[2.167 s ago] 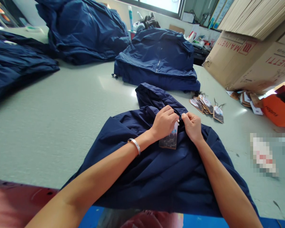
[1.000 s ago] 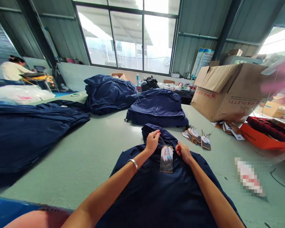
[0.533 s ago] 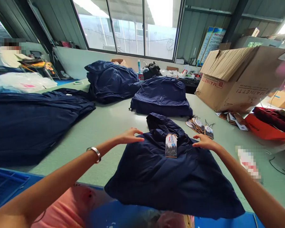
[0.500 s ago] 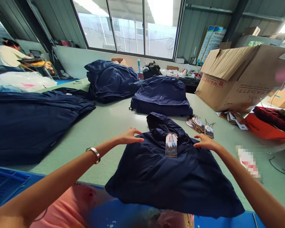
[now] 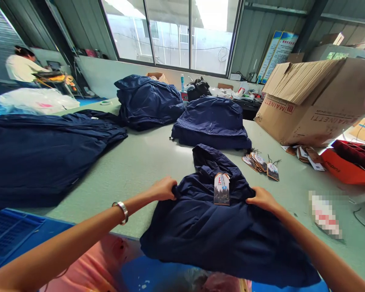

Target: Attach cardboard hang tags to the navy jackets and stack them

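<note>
1. Far left, navy garments (image 5: 45,158) lie spread on the desk (image 5: 134,162); beyond them a navy heap (image 5: 150,103) stands near the back.
2. The left hand (image 5: 165,189), a silver bracelet (image 5: 122,212) on its forearm, is curled closed, gripping one shoulder of the hooded jacket (image 5: 219,235).
3. Behind the hood lies a folded jacket (image 5: 213,121), its zip facing forward.
4. The hooded jacket lies at the desk's near edge, hood pointing away, lower part hanging over; a hang tag (image 5: 221,189) rests on its upper middle.
5. The right hand (image 5: 260,197) pinches the opposite shoulder between thumb and fingers.
6. Beyond it lie fanned tags (image 5: 255,161) and, just beside, a single tag (image 5: 273,172).
7. Farther right sit a cardboard box (image 5: 304,113) and an orange bag (image 5: 343,168).
</note>
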`<state>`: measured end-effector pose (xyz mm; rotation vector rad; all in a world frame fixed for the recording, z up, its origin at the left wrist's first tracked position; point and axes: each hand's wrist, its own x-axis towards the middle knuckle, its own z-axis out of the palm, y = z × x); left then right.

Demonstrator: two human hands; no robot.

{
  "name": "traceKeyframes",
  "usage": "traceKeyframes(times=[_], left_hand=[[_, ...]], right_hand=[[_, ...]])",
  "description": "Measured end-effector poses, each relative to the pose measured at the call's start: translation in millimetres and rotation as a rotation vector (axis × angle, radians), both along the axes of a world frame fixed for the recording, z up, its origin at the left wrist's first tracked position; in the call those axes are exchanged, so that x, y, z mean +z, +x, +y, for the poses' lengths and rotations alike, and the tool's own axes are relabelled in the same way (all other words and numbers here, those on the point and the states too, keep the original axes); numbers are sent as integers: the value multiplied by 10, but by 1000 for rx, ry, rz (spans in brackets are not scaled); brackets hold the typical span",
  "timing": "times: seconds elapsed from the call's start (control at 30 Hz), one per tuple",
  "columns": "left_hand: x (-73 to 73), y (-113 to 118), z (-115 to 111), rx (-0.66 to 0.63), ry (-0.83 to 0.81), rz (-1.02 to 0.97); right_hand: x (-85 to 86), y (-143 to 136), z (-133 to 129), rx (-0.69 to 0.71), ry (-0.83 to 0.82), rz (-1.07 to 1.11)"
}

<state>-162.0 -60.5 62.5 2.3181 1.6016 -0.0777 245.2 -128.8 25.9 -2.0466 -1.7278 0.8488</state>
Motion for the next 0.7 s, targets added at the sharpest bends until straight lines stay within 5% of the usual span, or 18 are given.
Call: traceKeyframes(times=[0.17, 0.4, 0.57, 0.7], left_hand=[[190, -22, -148, -21, 7, 32], [881, -93, -131, -9, -21, 21], [1259, -161, 273, 78, 8, -165], [1465, -237, 895, 155, -9, -322]], right_hand=[[242, -70, -198, 82, 5, -6], [811, -160, -282, 93, 84, 92], [1001, -198, 59, 26, 306, 28], [1108, -181, 627, 15, 401, 31]])
